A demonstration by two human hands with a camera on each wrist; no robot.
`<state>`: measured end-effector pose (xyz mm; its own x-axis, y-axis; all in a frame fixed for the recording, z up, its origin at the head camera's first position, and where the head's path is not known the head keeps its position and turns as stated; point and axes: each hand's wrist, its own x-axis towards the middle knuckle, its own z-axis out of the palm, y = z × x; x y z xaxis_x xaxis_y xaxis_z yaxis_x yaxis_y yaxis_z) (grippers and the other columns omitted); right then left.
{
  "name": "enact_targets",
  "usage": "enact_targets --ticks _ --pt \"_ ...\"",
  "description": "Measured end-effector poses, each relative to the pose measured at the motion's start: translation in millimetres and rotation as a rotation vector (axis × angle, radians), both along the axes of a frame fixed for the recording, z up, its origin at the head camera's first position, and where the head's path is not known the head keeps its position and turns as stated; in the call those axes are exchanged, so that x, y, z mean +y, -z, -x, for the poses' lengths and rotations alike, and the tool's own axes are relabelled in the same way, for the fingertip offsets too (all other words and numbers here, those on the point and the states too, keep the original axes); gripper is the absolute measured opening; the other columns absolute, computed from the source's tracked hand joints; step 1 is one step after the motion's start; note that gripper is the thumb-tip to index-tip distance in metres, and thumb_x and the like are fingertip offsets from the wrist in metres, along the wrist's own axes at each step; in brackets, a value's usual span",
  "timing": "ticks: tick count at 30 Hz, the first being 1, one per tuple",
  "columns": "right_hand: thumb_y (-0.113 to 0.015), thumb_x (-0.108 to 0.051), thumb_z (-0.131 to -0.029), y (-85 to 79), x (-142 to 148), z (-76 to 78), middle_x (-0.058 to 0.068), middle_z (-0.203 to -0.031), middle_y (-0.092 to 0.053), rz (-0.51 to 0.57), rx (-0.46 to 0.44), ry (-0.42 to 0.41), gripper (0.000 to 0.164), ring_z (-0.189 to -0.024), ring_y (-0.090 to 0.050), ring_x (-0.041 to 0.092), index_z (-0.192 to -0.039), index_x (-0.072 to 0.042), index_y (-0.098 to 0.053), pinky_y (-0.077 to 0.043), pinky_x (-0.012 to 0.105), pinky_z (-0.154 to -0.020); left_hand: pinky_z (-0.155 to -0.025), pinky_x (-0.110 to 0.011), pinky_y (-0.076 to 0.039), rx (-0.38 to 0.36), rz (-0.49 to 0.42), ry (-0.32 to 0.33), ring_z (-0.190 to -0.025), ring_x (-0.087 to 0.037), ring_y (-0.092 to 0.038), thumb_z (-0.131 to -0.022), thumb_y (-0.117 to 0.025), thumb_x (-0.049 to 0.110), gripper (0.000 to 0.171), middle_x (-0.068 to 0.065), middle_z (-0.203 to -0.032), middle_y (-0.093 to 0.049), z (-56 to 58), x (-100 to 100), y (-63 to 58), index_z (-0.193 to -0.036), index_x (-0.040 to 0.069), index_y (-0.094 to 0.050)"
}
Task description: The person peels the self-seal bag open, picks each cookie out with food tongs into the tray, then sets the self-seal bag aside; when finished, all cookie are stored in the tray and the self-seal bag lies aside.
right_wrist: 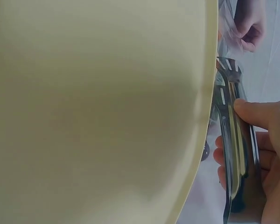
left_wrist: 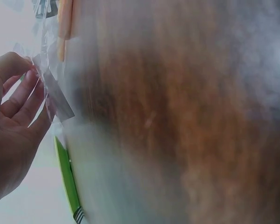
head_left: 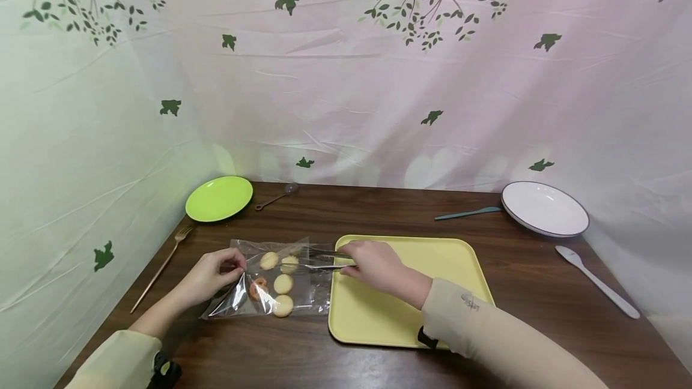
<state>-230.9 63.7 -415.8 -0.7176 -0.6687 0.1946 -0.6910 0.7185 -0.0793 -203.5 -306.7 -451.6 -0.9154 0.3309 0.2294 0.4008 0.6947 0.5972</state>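
A clear plastic bag [head_left: 238, 299] lies left of the yellow tray, with several pale round cookies [head_left: 283, 284] and an orange-brown, pretzel-like piece [head_left: 258, 288] seen in it. My left hand [head_left: 213, 275] pinches the bag's left edge between thumb and fingers. In my right hand [head_left: 375, 264] are metal tongs [head_left: 330, 267], their slotted tips reaching left over the bag's right part, near a cookie. Whether the tips touch that cookie cannot be made out. From the right wrist, the tongs [right_wrist: 235, 140] show between thumb and fingers, beside the tray's rim.
The yellow tray [head_left: 378, 317] lies under my right forearm. Behind are a green plate [head_left: 218, 199], a grey-brown spoon [head_left: 277, 197], a teal knife [head_left: 467, 214] and a white plate [head_left: 543, 209]. A copper fork [head_left: 162, 269] lies far left, a white knife [head_left: 597, 281] far right.
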Motion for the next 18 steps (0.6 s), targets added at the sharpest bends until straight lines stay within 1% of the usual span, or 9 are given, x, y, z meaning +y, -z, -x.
enact_targets --ticks 4,10,18 --pt "-0.067 -0.041 -0.085 1.8 -5.0 1.6 -0.003 -0.114 -0.067 0.006 0.002 0.006 0.041 -0.098 -0.065 0.016 -0.119 -0.017 -0.063 -0.053 0.037 -0.067 -0.072 -0.028 -0.052 -0.002 -0.004 -0.001 -0.082 -0.009 -0.061 -0.083 -0.068 0.001 0.018 0.0 -0.083 -0.063 1.1 0.5 0.1 -0.084 0.017 -0.061" --pt "-0.068 -0.039 -0.085 3.3 -8.8 2.2 -0.002 -0.114 -0.067 0.009 0.003 0.008 0.04 -0.099 -0.065 0.016 -0.118 -0.017 -0.064 -0.053 0.037 -0.07 -0.073 -0.029 -0.052 -0.009 -0.008 0.013 -0.083 -0.017 -0.063 -0.084 -0.067 0.001 0.016 0.006 -0.084 -0.061 1.6 0.4 1.0 -0.084 0.017 -0.061" --pt "-0.067 -0.038 -0.086 2.5 -1.4 -0.7 -0.003 -0.114 -0.067 0.038 -0.007 0.016 0.039 -0.1 -0.065 0.016 -0.118 -0.017 -0.063 -0.053 0.036 -0.074 -0.073 -0.028 -0.052 -0.005 -0.01 0.018 -0.083 -0.017 -0.063 -0.083 -0.067 0.0 0.018 0.008 -0.083 -0.06 3.0 0.8 2.0 -0.084 0.018 -0.061"
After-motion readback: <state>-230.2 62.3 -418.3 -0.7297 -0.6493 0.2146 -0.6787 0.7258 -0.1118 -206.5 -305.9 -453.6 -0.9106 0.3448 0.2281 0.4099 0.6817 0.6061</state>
